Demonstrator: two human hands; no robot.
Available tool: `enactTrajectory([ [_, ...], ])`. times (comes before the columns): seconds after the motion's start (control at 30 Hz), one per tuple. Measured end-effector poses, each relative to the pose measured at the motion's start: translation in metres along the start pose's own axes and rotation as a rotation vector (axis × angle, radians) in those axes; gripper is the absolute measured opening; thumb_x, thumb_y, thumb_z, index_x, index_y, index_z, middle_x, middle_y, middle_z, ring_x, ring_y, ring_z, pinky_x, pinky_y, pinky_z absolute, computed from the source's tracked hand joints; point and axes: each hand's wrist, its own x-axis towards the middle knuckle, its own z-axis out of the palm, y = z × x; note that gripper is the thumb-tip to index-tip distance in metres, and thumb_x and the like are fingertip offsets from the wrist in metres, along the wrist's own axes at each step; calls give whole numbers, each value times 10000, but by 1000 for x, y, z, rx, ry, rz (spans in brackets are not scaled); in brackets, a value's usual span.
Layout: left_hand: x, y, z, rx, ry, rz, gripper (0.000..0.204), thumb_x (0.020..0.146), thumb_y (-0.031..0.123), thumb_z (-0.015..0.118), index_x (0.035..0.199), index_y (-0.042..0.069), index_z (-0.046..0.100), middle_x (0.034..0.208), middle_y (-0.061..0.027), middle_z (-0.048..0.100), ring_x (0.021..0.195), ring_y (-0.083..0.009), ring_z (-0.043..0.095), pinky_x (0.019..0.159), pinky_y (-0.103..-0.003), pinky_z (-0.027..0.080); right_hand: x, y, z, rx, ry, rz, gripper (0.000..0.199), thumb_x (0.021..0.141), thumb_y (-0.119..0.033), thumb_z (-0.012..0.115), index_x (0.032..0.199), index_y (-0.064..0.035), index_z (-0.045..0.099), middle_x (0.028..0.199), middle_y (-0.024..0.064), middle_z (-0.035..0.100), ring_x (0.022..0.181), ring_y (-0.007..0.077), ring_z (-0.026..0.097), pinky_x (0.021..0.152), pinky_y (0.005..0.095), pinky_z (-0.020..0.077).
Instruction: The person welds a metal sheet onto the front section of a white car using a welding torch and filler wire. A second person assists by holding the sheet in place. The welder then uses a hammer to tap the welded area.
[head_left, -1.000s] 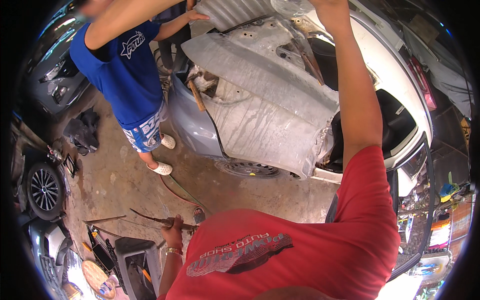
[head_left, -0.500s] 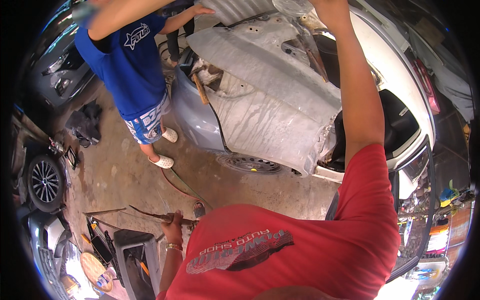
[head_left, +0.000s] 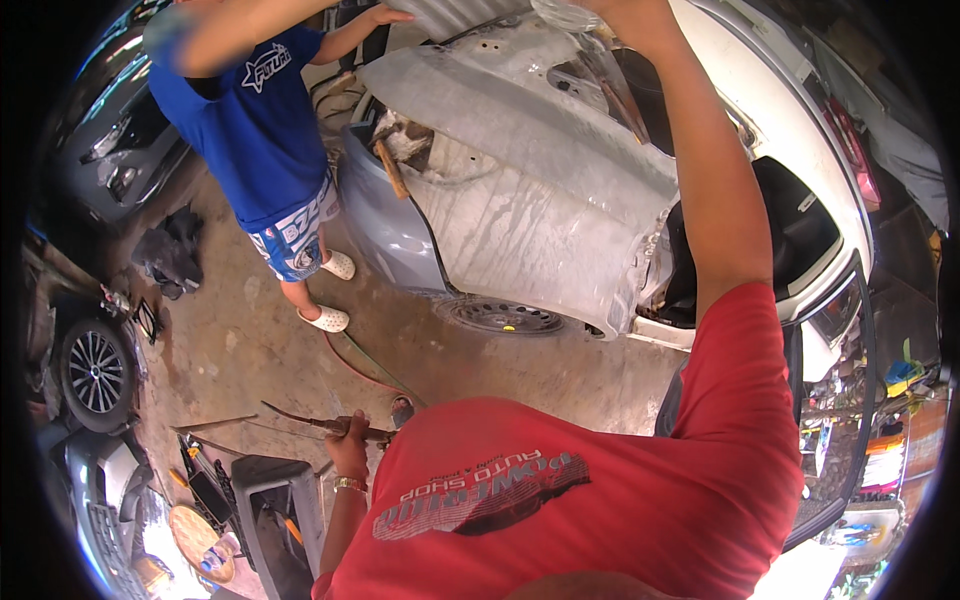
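My left hand, at the lower left beside my red shirt, is closed round a gas torch with a long, thin bent tip pointing left. My right arm reaches far up over the car. At the top edge my right hand is partly cut off, its fingers closed on a clear plastic object whose kind I cannot make out. Below it spreads the bare grey body panel of the car, streaked and worn. A wooden-looking strip sticks out at its front opening, near the blue-grey bumper.
A person in a blue shirt stands at the car's front left, one arm over it. Red and green hoses cross the concrete floor. A grey plastic panel, a round stool and a wheel lie left. A car door stands right.
My right hand and the clear plastic object have shifted slightly left and up. The torch stays in my left hand, almost unmoved. The whole view has moved a little.
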Motion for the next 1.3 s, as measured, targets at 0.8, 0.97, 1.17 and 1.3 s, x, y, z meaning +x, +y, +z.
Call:
enactTrajectory([
  [0.8,-54,2,12,201,63,40,282,936,305,839,892,45,740,801,-74,771,485,-104,537,398,-287,369,-161,216,-6,-939,-335,323,308,998,-140,582,1265,-75,721,1224,173,750,1179,359,709,993,534,542],
  [0.97,-59,-4,16,143,54,48,277,933,300,842,898,48,731,814,-77,777,478,-105,528,410,-291,386,-150,205,-21,-862,-370,338,337,990,-73,532,1262,-79,730,1298,193,734,1154,387,732,983,518,578],
  [1.17,-49,-14,16,179,25,56,268,928,284,847,894,48,725,821,-74,771,524,-110,564,462,-292,428,-159,214,-21,-807,-294,343,421,991,-53,523,1381,-87,680,1297,212,725,1174,402,719,991,516,596],
  [1.3,-48,-19,9,145,32,61,258,925,267,850,893,45,723,816,-67,764,568,-111,591,506,-289,454,-151,205,-23,-859,-391,323,433,999,-57,529,1409,-88,665,1324,209,714,1193,396,713,987,508,598],
])
